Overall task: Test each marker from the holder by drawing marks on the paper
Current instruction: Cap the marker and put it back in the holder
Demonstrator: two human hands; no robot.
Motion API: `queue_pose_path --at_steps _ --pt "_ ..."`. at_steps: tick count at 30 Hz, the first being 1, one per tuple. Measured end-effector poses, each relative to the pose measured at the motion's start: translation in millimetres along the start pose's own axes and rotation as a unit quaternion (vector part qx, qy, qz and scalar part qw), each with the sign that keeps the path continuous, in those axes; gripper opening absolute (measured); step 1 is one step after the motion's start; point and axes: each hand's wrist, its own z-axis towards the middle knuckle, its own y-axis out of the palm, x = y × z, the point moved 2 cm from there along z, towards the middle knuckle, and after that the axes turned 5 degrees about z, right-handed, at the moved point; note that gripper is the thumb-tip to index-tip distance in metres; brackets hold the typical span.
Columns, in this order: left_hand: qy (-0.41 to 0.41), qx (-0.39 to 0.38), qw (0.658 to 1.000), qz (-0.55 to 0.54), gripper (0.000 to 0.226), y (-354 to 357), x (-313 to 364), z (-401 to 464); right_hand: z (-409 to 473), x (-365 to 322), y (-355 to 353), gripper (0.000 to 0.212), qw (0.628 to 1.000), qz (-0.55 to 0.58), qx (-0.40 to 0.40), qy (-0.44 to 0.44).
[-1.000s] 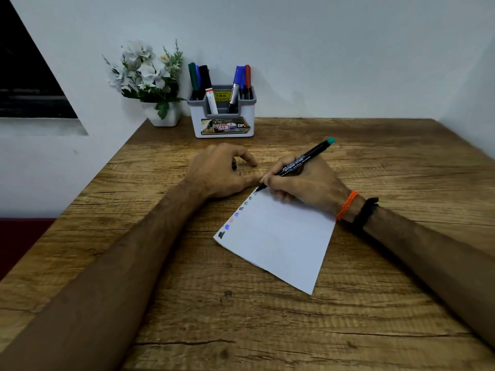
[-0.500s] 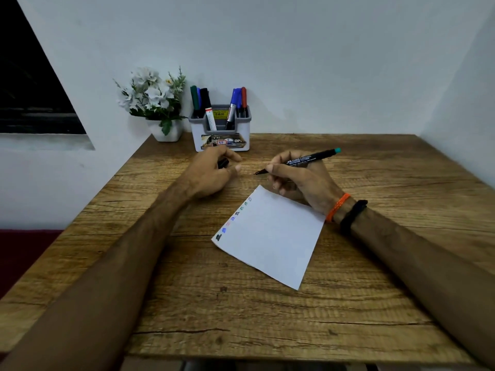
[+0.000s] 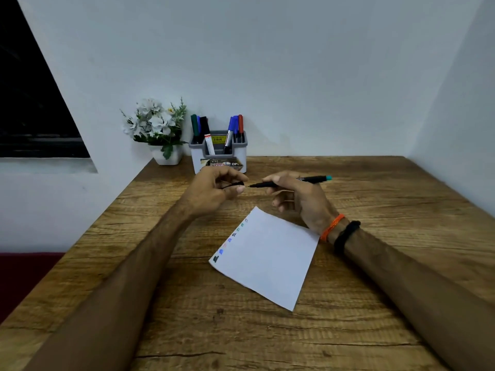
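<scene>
My right hand [image 3: 296, 199] grips a slim black marker with a teal end [image 3: 310, 180], held level above the table, its tip pointing left. My left hand [image 3: 214, 192] pinches the marker's black cap [image 3: 232, 185] just left of that tip; a small gap separates them. Below the hands lies a white sheet of paper [image 3: 267, 258] with a row of several small coloured test marks [image 3: 230, 241] along its left edge. The grey marker holder [image 3: 218, 153] stands at the back of the table with several markers upright in it.
A white pot of artificial white flowers [image 3: 158, 132] stands left of the holder against the wall. White walls close in behind and to the right. The wooden table [image 3: 375, 303] drops off on the left side. My right wrist carries orange and black bands.
My right hand lifted the marker off the paper and turned it level. My left hand left the paper's corner and rose with the cap toward the tip. The camera tilted up.
</scene>
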Motion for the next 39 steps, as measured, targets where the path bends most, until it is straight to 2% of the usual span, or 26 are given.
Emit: queue_pose_path --at_steps 4,8,11,14,16,21,25,29,39 --pt "0.009 0.022 0.999 -0.045 0.014 0.1 3.5 -0.7 1.8 -1.0 -2.9 0.032 0.999 0.024 -0.026 0.008" --pt "0.033 0.021 0.999 -0.026 0.014 -0.5 5.1 -1.2 2.8 1.0 -3.9 0.041 0.999 0.015 -0.044 0.011" --pt "0.052 0.011 0.998 -0.018 0.014 1.5 7.7 -2.6 3.4 2.1 -3.4 0.036 0.999 0.002 -0.051 0.016" --pt "0.056 0.001 0.998 -0.02 0.015 2.7 7.6 -3.0 2.5 3.5 -0.7 0.013 1.0 -0.015 -0.026 0.003" --pt "0.057 0.0 0.998 -0.02 0.015 2.7 7.2 -2.8 1.6 4.1 0.4 0.006 0.999 -0.028 -0.005 -0.019" --pt "0.027 0.014 0.998 -0.053 0.015 3.3 6.3 -2.4 2.4 6.4 -3.8 0.016 0.999 -0.037 -0.001 -0.037" --pt "0.013 0.024 0.997 -0.076 0.018 3.4 6.8 -0.4 4.6 8.7 -2.5 0.015 0.998 -0.041 -0.014 -0.041" --pt "0.004 0.02 0.998 -0.057 0.023 7.8 3.3 2.3 7.9 14.5 1.3 0.008 0.994 -0.082 -0.012 -0.071" --pt "0.017 0.064 0.998 0.001 0.021 17.4 3.7 0.4 9.7 13.9 -0.8 0.009 0.985 -0.128 -0.021 -0.114"
